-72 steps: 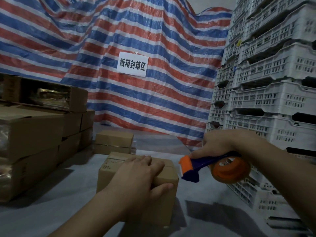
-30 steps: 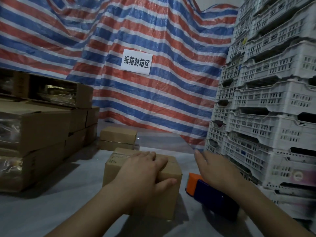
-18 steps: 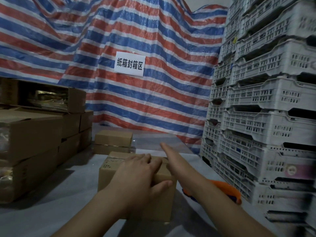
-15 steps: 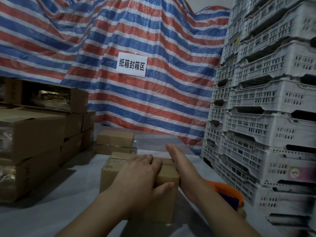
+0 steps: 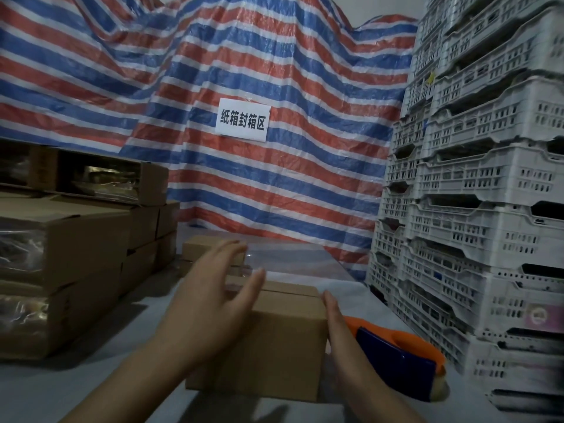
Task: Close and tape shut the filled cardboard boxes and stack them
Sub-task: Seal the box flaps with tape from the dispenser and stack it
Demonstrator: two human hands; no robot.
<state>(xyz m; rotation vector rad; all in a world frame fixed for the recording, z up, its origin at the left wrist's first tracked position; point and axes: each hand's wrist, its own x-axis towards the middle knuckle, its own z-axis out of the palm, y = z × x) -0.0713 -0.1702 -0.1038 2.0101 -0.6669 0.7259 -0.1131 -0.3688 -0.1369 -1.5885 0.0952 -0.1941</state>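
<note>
A small closed cardboard box [image 5: 287, 340] sits on the grey surface in front of me, its top flaps meeting at a seam. My left hand [image 5: 213, 297] hovers over the box's left top with fingers spread and straight. My right hand [image 5: 335, 322] lies flat against the box's right side, fingers straight. An orange and blue tape dispenser [image 5: 399, 358] lies on the surface just right of the box, with no hand on it. A second small closed box [image 5: 198, 250] sits farther back, partly hidden by my left hand.
Stacked cardboard boxes [image 5: 70, 254] fill the left side, some with plastic-wrapped contents showing. White plastic crates [image 5: 476, 209] are stacked high on the right. A striped tarp [image 5: 274, 184] with a white paper sign [image 5: 243, 120] hangs behind.
My right hand set the tape dispenser down to the right of the box, then moved to the box's right side. My left hand lifted off the box top and spread its fingers.
</note>
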